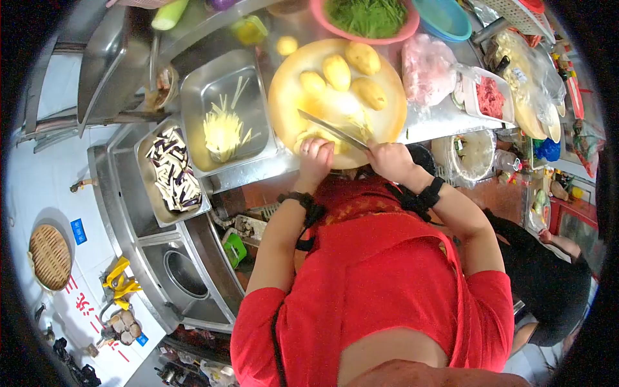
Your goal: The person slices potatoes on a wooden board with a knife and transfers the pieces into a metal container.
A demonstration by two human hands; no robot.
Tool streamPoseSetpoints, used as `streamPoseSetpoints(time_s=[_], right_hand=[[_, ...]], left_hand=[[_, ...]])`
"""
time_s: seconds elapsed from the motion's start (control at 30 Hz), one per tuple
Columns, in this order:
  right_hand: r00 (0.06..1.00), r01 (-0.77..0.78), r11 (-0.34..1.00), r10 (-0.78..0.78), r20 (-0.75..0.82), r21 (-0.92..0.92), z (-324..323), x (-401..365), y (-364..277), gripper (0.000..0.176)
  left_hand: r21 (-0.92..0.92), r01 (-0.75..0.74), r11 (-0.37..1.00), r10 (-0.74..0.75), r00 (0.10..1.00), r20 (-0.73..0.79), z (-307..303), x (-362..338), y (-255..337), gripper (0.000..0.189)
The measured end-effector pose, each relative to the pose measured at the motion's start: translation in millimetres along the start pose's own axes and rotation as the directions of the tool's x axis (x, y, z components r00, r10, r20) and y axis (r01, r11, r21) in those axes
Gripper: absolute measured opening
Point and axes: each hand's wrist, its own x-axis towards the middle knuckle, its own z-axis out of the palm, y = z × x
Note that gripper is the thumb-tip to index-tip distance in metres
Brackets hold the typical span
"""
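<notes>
On the round cutting board point(287, 77) lie several peeled potatoes point(336, 72), grouped toward its far side. My right hand point(390, 160) is closed around the handle of a kitchen knife point(332, 129), whose blade slants to the upper left over the board. My left hand point(316, 158) has its fingers curled down at the board's near edge, on cut potato point(314, 134) beside the blade; the fingertips are partly hidden. More cut potato point(358, 122) lies just beyond the knife. Left of the board, a steel tray point(193, 97) holds a heap of potato strips point(222, 132).
A second tray point(147, 184) holds eggplant strips point(173, 171), next to a steel sink point(187, 274). Behind the board stands a pink basin point(317, 14) of greens. To the right are a plastic bag point(427, 69) and minced meat point(490, 97). A person in black point(541, 284) is at the right.
</notes>
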Motion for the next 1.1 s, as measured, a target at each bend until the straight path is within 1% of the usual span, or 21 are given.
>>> streamPoseSetpoints(time_s=[0.03,0.07,0.13,0.17,0.23,0.27,0.33,0.4,0.47,0.6,0.67,0.7,0.73,0.77,0.83,0.9,0.97,1.07,1.1], right_hand=[[0.999,0.004,0.999,-0.003,-0.035,0.038,0.9,-2.4,-2.7,0.022],[1.0,0.004,0.999,-0.003,-0.03,0.039,6.7,-3.5,-4.4,0.022],[0.998,-0.047,0.998,0.05,0.045,-0.049,15.6,2.5,-7.0,0.022],[0.998,-0.043,0.998,0.045,0.033,-0.055,14.7,5.9,-1.8,0.022],[1.0,-0.014,1.0,0.014,0.005,-0.007,3.5,1.0,-0.8,0.022],[1.0,-0.02,1.0,0.02,0.008,0.008,-2.4,0.0,-1.2,0.022],[1.0,-0.03,0.999,0.031,-0.003,0.021,-0.9,-0.8,-4.1,0.022],[0.999,-0.042,0.998,0.043,-0.014,0.041,10.3,-2.1,-6.3,0.022],[0.999,-0.005,1.0,0.005,-0.032,-0.006,31.3,4.7,-3.8,0.023],[0.998,0.036,0.999,-0.035,-0.054,0.016,6.6,2.4,-2.6,0.024],[1.0,-0.017,1.0,0.017,0.007,0.019,-7.8,-1.6,-7.5,0.02],[1.0,-0.017,1.0,0.017,0.016,0.019,-2.1,-1.2,-7.9,0.02],[0.998,-0.036,0.999,0.036,0.056,-0.002,8.7,0.7,-7.9,0.02],[0.994,-0.056,0.998,0.058,0.089,-0.023,16.4,2.0,-7.8,0.021],[0.997,-0.037,0.999,0.039,0.061,-0.029,18.9,5.3,-5.4,0.021],[0.999,-0.02,0.999,0.021,0.048,-0.025,14.3,3.4,-6.6,0.021],[0.999,-0.005,1.0,0.004,0.041,0.021,-0.9,1.0,-5.1,0.019],[0.999,-0.028,0.999,0.026,0.046,0.043,0.3,-1.6,-9.5,0.02],[0.998,-0.028,0.999,0.026,0.049,0.044,7.6,-2.5,-9.7,0.02]], left_hand=[[0.02,-0.005,1.0,0.005,1.0,0.002,-3.2,2.1,2.0,0.02],[0.043,-0.013,0.999,0.013,1.0,0.002,-5.8,3.2,3.6,0.019],[0.021,-0.025,0.999,0.025,1.0,0.004,-2.6,-1.7,0.3,0.02],[-0.001,-0.035,0.999,0.035,0.999,0.003,0.5,-0.8,-3.4,0.02],[-0.006,-0.033,0.999,0.033,0.999,0.017,-2.2,-2.4,-2.2,0.021],[0.013,-0.03,0.999,0.03,1.0,0.0,-0.7,-1.0,-2.7,0.021],[0.027,-0.016,1.0,0.017,1.0,-0.014,0.1,0.3,0.0,0.021],[0.05,-0.042,0.998,0.042,0.999,-0.001,-3.2,1.0,0.6,0.022],[0.031,-0.045,0.999,0.045,0.999,0.004,-2.0,-2.8,-0.5,0.022],[0.002,-0.034,0.999,0.034,0.999,0.007,1.9,-4.9,-5.9,0.023],[0.006,-0.023,1.0,0.023,1.0,-0.004,1.5,-2.3,-3.8,0.022],[0.011,-0.014,1.0,0.014,1.0,-0.011,1.0,-3.2,-1.8,0.022],[0.009,-0.009,1.0,0.009,1.0,-0.008,1.1,-5.6,-0.6,0.022],[0.018,-0.031,0.999,0.032,0.999,-0.014,1.1,-6.1,-0.9,0.022],[0.035,-0.068,0.997,0.069,0.997,-0.032,0.9,2.5,-4.4,0.022],[-0.002,-0.047,0.999,0.047,0.999,-0.001,-3.1,0.9,-1.2,0.021],[0.0,-0.038,0.999,0.038,0.999,0.004,-0.6,-1.2,-2.8,0.021],[0.019,0.002,1.0,-0.002,1.0,0.01,0.2,-6.3,0.4,0.022],[0.033,-0.017,0.999,0.016,1.0,0.011,-1.9,-5.0,1.5,0.022]])
